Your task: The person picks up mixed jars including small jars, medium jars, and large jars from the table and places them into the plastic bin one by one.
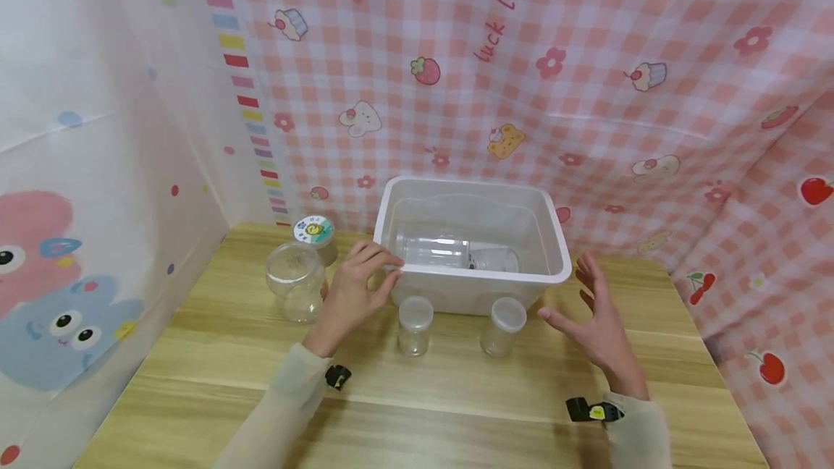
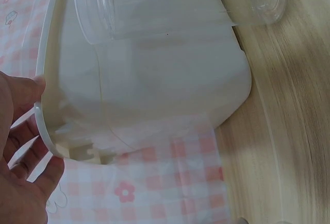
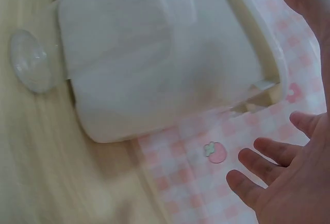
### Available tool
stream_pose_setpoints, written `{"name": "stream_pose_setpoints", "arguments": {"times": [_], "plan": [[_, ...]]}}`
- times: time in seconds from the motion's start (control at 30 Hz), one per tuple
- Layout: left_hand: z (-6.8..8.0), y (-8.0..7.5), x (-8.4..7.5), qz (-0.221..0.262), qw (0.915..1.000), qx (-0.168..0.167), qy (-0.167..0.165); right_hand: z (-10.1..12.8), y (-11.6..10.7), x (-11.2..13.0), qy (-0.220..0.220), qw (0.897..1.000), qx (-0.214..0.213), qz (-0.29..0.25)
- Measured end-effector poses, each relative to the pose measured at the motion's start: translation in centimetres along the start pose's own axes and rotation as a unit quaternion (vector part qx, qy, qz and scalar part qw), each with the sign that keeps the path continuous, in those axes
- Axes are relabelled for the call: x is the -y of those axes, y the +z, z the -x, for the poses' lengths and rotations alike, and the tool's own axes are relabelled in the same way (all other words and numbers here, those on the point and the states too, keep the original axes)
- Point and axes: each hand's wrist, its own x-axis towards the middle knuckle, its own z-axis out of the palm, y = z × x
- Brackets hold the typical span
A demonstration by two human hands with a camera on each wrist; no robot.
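Observation:
A white translucent plastic bin (image 1: 456,297) stands at the back middle of the wooden table, with two clear jars (image 1: 433,250) lying on their sides inside it. My left hand (image 1: 373,275) is at the bin's front-left corner, its fingertips touching the rim; in the left wrist view the thumb of that hand (image 2: 20,147) meets the bin's rim (image 2: 44,80). My right hand (image 1: 589,306) hovers with spread fingers just right of the bin's front-right corner, apart from it. The right wrist view shows that hand (image 3: 289,172) beside the bin's wall (image 3: 154,69).
Two small lidded clear jars (image 1: 415,324) (image 1: 503,326) stand upright right in front of the bin. A bigger clear jar (image 1: 296,289) and a jar with a sticker lid (image 1: 315,234) stand at the left. Patterned cloth walls close in the table's back and sides.

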Motion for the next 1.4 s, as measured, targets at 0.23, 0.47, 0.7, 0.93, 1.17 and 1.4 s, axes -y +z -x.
{"name": "stream_pose_setpoints", "arguments": {"times": [0.23,0.47,0.7,0.93,1.17,1.4], "plan": [[0.1,0.0,-0.1,0.001,1.0,0.005,-0.003,1.1,1.3,-1.3,0.012,0.999,0.004,-0.031],[0.1,0.2,-0.1,0.002,1.0,0.004,-0.001,2.2,2.6,-2.3,0.039,0.999,0.008,-0.03],[0.1,0.4,-0.1,0.001,1.0,0.006,-0.001,3.3,4.1,-2.9,0.043,0.998,0.007,-0.041],[-0.1,0.3,0.0,0.005,0.9999,0.009,-0.002,3.5,5.1,-3.6,0.016,0.997,0.018,-0.077],[-0.1,0.2,0.1,0.003,0.9999,0.009,-0.007,3.3,6.2,-3.8,0.006,0.995,0.04,-0.092],[0.0,0.2,0.0,0.003,0.9999,0.009,-0.012,3.0,7.4,-3.5,0.034,0.996,0.041,-0.068]]}}
